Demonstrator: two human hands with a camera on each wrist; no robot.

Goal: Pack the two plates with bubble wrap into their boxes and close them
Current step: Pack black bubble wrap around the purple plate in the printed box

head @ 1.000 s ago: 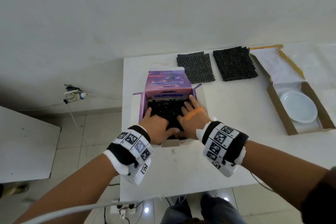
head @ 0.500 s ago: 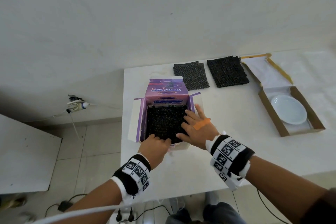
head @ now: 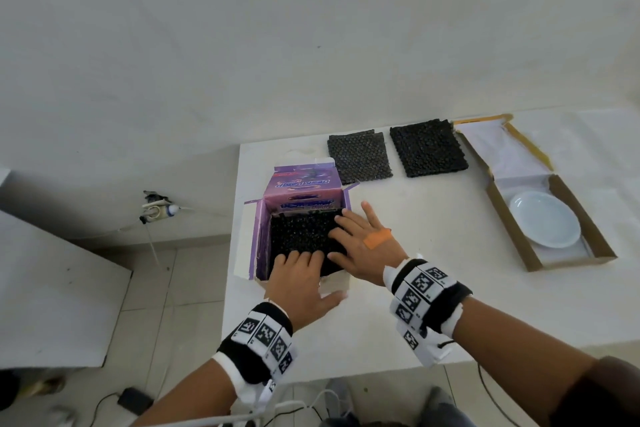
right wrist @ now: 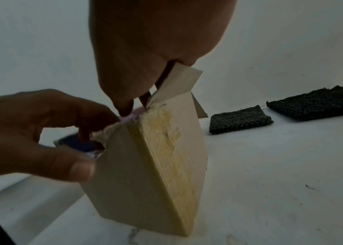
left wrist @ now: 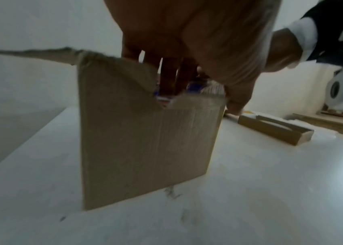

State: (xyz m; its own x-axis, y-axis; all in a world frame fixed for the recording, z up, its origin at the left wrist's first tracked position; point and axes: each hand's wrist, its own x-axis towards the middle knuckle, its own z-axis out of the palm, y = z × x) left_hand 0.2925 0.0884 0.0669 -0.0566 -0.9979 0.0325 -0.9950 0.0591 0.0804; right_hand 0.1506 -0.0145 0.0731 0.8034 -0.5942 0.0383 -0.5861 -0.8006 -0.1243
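Note:
The open purple box [head: 260, 239] stands near the table's left edge with a black bubble wrap sheet [head: 298, 236] lying inside it; whatever is beneath the sheet is hidden. My left hand [head: 301, 282] holds the box's near wall [left wrist: 145, 140], fingers curled inside and thumb outside. My right hand [head: 363, 246] lies flat, its straight fingers pressing on the right part of the sheet. At the right, a white plate [head: 543, 224] sits uncovered in an open brown box [head: 588, 225].
Two more black bubble wrap sheets [head: 360, 158] [head: 427, 151] lie at the back of the white table [head: 433, 288]. The purple box's lid flap [head: 301, 184] stands up at its far side. The table's left edge runs just beside the box, with floor below.
My left hand has drawn back from the middle of the sheet to the box's near wall. My right hand slid to the box's right side and now has its fingers on the sheet.

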